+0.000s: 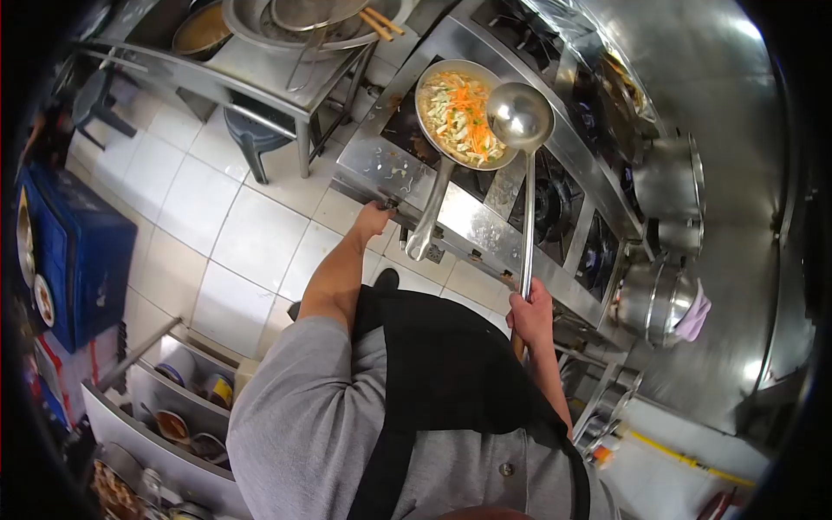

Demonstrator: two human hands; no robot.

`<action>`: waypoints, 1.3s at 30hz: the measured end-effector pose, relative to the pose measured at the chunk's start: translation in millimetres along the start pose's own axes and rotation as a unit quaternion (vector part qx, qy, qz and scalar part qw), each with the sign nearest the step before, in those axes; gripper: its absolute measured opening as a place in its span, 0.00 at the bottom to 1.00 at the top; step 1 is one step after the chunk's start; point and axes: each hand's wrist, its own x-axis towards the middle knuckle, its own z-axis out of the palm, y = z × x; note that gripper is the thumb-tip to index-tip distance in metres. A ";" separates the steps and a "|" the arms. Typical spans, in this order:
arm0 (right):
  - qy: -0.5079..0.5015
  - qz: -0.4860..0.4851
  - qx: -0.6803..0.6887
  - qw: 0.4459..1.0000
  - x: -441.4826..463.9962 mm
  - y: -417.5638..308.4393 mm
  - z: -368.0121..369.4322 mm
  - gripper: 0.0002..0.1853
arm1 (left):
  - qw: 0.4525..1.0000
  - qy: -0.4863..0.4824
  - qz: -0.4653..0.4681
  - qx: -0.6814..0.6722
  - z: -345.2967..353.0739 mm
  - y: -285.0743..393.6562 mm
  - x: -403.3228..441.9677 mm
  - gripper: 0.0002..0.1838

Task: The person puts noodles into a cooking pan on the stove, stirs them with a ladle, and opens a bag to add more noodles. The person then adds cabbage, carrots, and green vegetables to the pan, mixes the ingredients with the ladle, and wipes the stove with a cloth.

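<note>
My right hand (532, 315) is wrapped round the long handle of a steel ladle (518, 116). The round bowl of the ladle hangs over the right rim of a frying pan (440, 184). In the pan lie shredded orange and pale vegetables (461, 108) in liquid. The pan rests on the stove (394, 176), its handle sticking out past the front edge toward me. At the stove's front left, the fingers of my left hand (373, 220) are closed on a dark stove knob (390, 205).
More burners (552, 206) run along the stove to the right, with metal pots (667, 182) beyond. A steel table (286, 82) with a large strainer (316, 10) stands at upper left, a dark stool (253, 139) beneath it. A blue bin (100, 251) and a metal rack (173, 412) are at left.
</note>
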 end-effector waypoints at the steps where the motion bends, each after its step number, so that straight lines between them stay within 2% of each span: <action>1: 0.005 0.007 0.004 1.000 -1.2 2.4 -0.8 0.08 | 1.000 -0.016 0.002 0.014 1.9 -0.1 2.6 0.30; 2: 0.008 0.001 0.014 1.000 -1.3 6.2 -2.4 0.09 | 1.000 -0.014 0.001 0.006 2.5 0.9 6.0 0.30; 4: 0.009 0.009 -0.008 1.000 -5.6 -0.7 -3.5 0.09 | 0.982 0.077 0.096 0.146 10.5 -7.4 10.1 0.26; 7: 0.009 0.016 -0.022 1.000 -4.8 5.0 -8.0 0.08 | 0.986 0.069 0.076 0.135 9.5 0.5 -2.0 0.27; 12: 0.017 0.012 -0.013 1.000 -6.3 4.4 -7.5 0.06 | 0.981 0.085 0.092 0.147 8.5 2.8 -5.7 0.26; 18: 0.040 -0.004 -0.067 0.997 -7.6 4.3 -1.5 0.04 | 0.982 0.070 0.090 0.149 3.9 4.4 -11.1 0.28; 21: 0.050 -0.020 -0.117 0.992 -2.8 11.2 -2.6 0.05 | 0.985 0.060 0.076 0.144 3.7 7.9 -15.5 0.29; 23: 0.096 -0.090 -0.291 0.948 0.2 7.0 -0.6 0.07 | 0.986 0.054 0.072 0.139 4.5 11.4 -16.8 0.30; 26: 0.085 -0.094 -0.276 0.953 -3.9 -12.9 7.6 0.10 | 0.977 0.082 0.096 0.171 4.2 7.8 -15.8 0.30; 29: 0.080 -0.109 -0.286 0.948 8.7 -14.6 13.5 0.11 | 0.980 0.063 0.102 0.159 -3.9 16.9 -23.3 0.28; 31: 0.091 -0.119 -0.297 0.943 34.4 -1.6 16.9 0.12 | 0.996 -0.036 0.011 0.086 -12.5 29.9 -32.9 0.27; 32: 0.098 -0.128 -0.314 0.936 46.7 5.3 17.2 0.12 | 0.995 -0.037 0.014 0.096 -15.2 33.7 -39.1 0.27; 34: 0.097 -0.127 -0.308 0.938 65.0 -0.4 16.2 0.12 | 0.995 -0.090 -0.018 0.025 -20.8 36.4 -52.6 0.24; 39: 0.096 -0.146 -0.314 0.933 50.2 -25.2 1.7 0.11 | 0.995 -0.099 0.003 -0.023 -56.8 34.0 -85.4 0.20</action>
